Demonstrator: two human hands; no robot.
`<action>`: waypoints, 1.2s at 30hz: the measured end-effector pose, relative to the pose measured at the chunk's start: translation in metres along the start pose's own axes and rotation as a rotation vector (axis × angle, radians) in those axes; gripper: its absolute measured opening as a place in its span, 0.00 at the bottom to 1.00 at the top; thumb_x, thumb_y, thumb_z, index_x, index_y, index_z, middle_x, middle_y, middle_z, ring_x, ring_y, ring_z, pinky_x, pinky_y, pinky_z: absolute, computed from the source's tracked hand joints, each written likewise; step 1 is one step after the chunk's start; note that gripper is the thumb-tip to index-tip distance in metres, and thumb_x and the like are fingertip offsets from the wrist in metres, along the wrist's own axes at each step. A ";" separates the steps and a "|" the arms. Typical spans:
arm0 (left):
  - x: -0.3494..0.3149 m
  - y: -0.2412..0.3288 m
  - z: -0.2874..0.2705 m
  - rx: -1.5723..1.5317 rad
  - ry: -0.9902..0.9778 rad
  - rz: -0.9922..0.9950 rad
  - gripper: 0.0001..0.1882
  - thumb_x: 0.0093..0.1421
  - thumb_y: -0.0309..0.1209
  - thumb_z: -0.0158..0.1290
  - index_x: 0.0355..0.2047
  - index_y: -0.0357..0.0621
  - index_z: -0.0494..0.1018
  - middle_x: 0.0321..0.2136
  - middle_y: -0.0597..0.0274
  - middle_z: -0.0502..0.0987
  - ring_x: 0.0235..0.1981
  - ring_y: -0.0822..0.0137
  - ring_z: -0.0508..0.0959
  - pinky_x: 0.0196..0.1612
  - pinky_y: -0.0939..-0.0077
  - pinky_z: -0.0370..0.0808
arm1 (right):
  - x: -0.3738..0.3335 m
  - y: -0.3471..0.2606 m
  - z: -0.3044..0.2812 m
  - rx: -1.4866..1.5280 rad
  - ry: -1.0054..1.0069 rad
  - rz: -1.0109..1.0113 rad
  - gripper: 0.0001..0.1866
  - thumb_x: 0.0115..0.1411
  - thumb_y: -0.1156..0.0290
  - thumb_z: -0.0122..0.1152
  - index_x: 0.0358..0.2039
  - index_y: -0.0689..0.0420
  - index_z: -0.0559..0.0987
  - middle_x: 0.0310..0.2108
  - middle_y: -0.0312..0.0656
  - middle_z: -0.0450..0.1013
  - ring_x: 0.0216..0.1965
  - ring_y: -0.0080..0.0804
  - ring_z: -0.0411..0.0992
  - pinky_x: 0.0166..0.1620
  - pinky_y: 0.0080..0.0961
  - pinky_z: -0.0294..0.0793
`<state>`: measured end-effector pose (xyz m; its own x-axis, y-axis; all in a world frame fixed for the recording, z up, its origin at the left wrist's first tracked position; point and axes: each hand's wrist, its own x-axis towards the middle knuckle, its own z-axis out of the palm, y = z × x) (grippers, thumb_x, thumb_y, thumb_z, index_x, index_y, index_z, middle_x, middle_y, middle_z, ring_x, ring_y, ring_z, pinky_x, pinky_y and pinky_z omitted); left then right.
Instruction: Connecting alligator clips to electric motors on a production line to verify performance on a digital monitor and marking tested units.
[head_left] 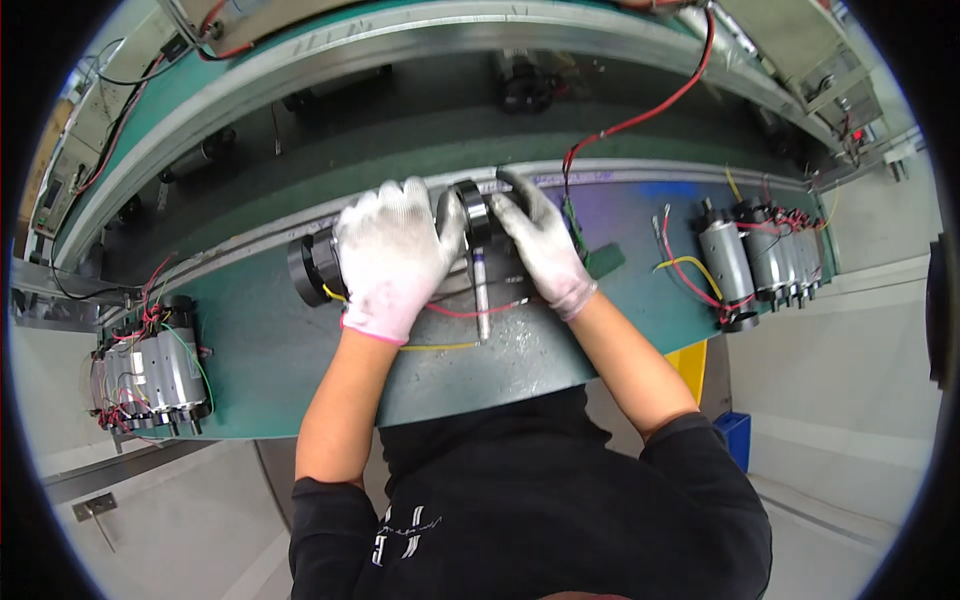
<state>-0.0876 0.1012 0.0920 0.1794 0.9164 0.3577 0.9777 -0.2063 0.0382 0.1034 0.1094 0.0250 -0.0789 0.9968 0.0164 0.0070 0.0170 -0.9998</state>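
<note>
Prob. heavy, stiff motor (312,270): hold casing (326,252), not near red wire (465,315); L hand (390,255) atop, R hand (545,245) at ring (475,213), can't tell if clamped.

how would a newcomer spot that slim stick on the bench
On the green worktop, look between the gloved left hand and right hand. Below the black round part lies the slim pale stick, straight and thicker than the red wire and yellow wire.

Motors (160,368) left, more motors (768,258) right, single motor (318,268) between
</note>
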 end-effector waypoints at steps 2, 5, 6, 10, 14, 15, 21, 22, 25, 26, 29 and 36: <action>-0.001 -0.001 0.003 -0.028 0.070 0.014 0.21 0.67 0.49 0.55 0.30 0.43 0.78 0.28 0.51 0.81 0.33 0.50 0.84 0.41 0.53 0.79 | 0.013 -0.023 -0.019 -0.251 0.018 -0.156 0.32 0.72 0.69 0.62 0.72 0.70 0.66 0.66 0.53 0.72 0.68 0.36 0.68 0.72 0.31 0.63; -0.001 -0.004 0.002 -0.050 0.074 0.001 0.22 0.66 0.50 0.56 0.29 0.42 0.79 0.27 0.50 0.82 0.32 0.51 0.84 0.41 0.54 0.79 | 0.046 -0.101 -0.041 -0.576 0.226 -0.840 0.32 0.69 0.79 0.60 0.73 0.67 0.66 0.71 0.57 0.68 0.75 0.42 0.62 0.76 0.35 0.57; -0.003 -0.005 -0.001 -0.048 0.060 -0.008 0.22 0.66 0.49 0.56 0.29 0.42 0.79 0.27 0.50 0.82 0.32 0.51 0.84 0.41 0.54 0.79 | 0.052 -0.141 -0.044 -0.749 0.315 -1.032 0.35 0.64 0.78 0.62 0.72 0.63 0.67 0.67 0.60 0.71 0.64 0.56 0.74 0.67 0.38 0.73; -0.008 -0.001 -0.008 -0.057 0.084 0.002 0.22 0.67 0.49 0.56 0.29 0.42 0.79 0.27 0.50 0.82 0.32 0.52 0.84 0.42 0.55 0.79 | 0.074 -0.188 -0.057 -1.106 0.449 -1.014 0.32 0.66 0.72 0.62 0.71 0.55 0.69 0.67 0.54 0.72 0.62 0.53 0.75 0.62 0.40 0.78; -0.009 0.000 -0.006 -0.048 0.082 -0.016 0.22 0.66 0.50 0.56 0.29 0.43 0.79 0.27 0.51 0.82 0.33 0.53 0.84 0.42 0.56 0.79 | 0.058 -0.190 -0.062 -1.062 0.334 -1.023 0.32 0.65 0.76 0.65 0.70 0.57 0.72 0.66 0.54 0.74 0.65 0.51 0.74 0.64 0.38 0.77; -0.009 -0.001 -0.008 -0.059 0.036 -0.025 0.22 0.67 0.50 0.55 0.31 0.42 0.79 0.29 0.51 0.82 0.35 0.52 0.84 0.43 0.55 0.78 | 0.050 -0.178 -0.067 -1.058 0.212 -1.073 0.31 0.63 0.77 0.67 0.67 0.58 0.74 0.63 0.55 0.75 0.64 0.52 0.75 0.65 0.38 0.76; -0.002 0.000 0.000 0.013 -0.003 -0.007 0.21 0.68 0.49 0.54 0.33 0.43 0.79 0.31 0.51 0.82 0.37 0.52 0.85 0.42 0.55 0.80 | -0.035 -0.075 -0.088 -1.365 -0.755 -0.352 0.32 0.50 0.64 0.73 0.58 0.56 0.81 0.70 0.54 0.69 0.49 0.52 0.82 0.53 0.41 0.84; -0.001 -0.001 -0.002 -0.003 0.003 -0.006 0.21 0.69 0.49 0.54 0.32 0.43 0.79 0.31 0.51 0.82 0.37 0.51 0.85 0.43 0.54 0.80 | -0.039 -0.065 -0.087 -1.319 -0.737 -0.312 0.22 0.53 0.64 0.69 0.48 0.56 0.82 0.66 0.56 0.72 0.48 0.53 0.82 0.50 0.42 0.84; -0.003 -0.001 -0.004 -0.025 -0.018 0.011 0.19 0.70 0.46 0.53 0.36 0.41 0.80 0.32 0.50 0.83 0.38 0.50 0.85 0.45 0.52 0.80 | -0.039 -0.034 -0.096 -1.276 -0.645 -0.449 0.13 0.60 0.68 0.64 0.45 0.56 0.82 0.60 0.51 0.77 0.42 0.52 0.82 0.44 0.46 0.83; -0.002 -0.002 -0.003 -0.050 -0.025 0.024 0.19 0.71 0.45 0.52 0.39 0.40 0.81 0.34 0.49 0.83 0.39 0.50 0.85 0.46 0.52 0.79 | -0.037 -0.032 -0.101 -1.272 -0.610 -0.485 0.13 0.61 0.68 0.64 0.45 0.57 0.81 0.54 0.50 0.78 0.41 0.52 0.81 0.43 0.46 0.82; -0.034 -0.012 -0.006 -0.614 0.261 0.364 0.23 0.68 0.40 0.58 0.56 0.36 0.78 0.49 0.42 0.81 0.52 0.44 0.80 0.58 0.52 0.76 | -0.042 -0.049 -0.110 -1.213 -0.547 -0.482 0.11 0.64 0.70 0.65 0.46 0.57 0.80 0.36 0.48 0.80 0.38 0.53 0.80 0.40 0.48 0.80; -0.102 0.011 -0.005 -0.332 -0.475 0.654 0.25 0.60 0.32 0.62 0.57 0.39 0.78 0.35 0.57 0.74 0.41 0.56 0.77 0.49 0.56 0.76 | -0.024 -0.073 -0.151 -1.282 -0.698 -0.478 0.17 0.54 0.78 0.68 0.46 0.58 0.83 0.35 0.49 0.81 0.37 0.57 0.79 0.43 0.45 0.80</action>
<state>-0.0962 0.0034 0.0604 0.7922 0.6099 -0.0210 0.5937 -0.7623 0.2576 0.2550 0.0958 0.0984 -0.7579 0.6505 -0.0493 0.6438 0.7336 -0.2177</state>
